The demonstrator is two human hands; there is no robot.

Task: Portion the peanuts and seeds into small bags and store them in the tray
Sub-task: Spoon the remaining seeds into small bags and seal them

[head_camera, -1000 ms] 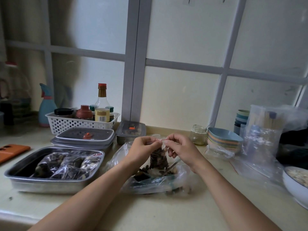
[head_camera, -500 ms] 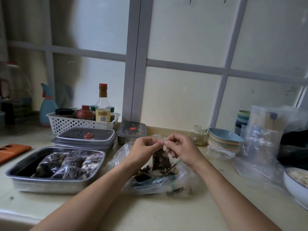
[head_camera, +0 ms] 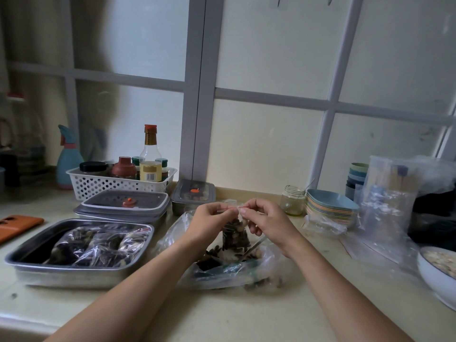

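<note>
One small bag (head_camera: 235, 234), clear, filled with dark seeds and a few pale peanuts, held upright above the table (head_camera: 246, 314), centre of view. Left hand (head_camera: 209, 222) pinches the red seal strip at the top, fingers curled. Right hand (head_camera: 266, 219) pinches the same strip just beside it, thumb and forefinger closed, other fingers curled under. Directly below sits one big loose plastic bag (head_camera: 266, 270) with more seeds and peanuts, lying open on the table. Left of it is one metal tray (head_camera: 74, 278) with filled small bags (head_camera: 103, 245) inside; they overlap, so an exact count can't be told. Behind the tray is one flat lidded container (head_camera: 125, 202), and one small lidded box (head_camera: 193, 193) beside it. Further back is one white basket (head_camera: 116, 185) of bottles and jars. To the right are one glass jar (head_camera: 292, 201), one stack of plates (head_camera: 330, 209) and one white bowl (head_camera: 434, 275) at the edge.
</note>
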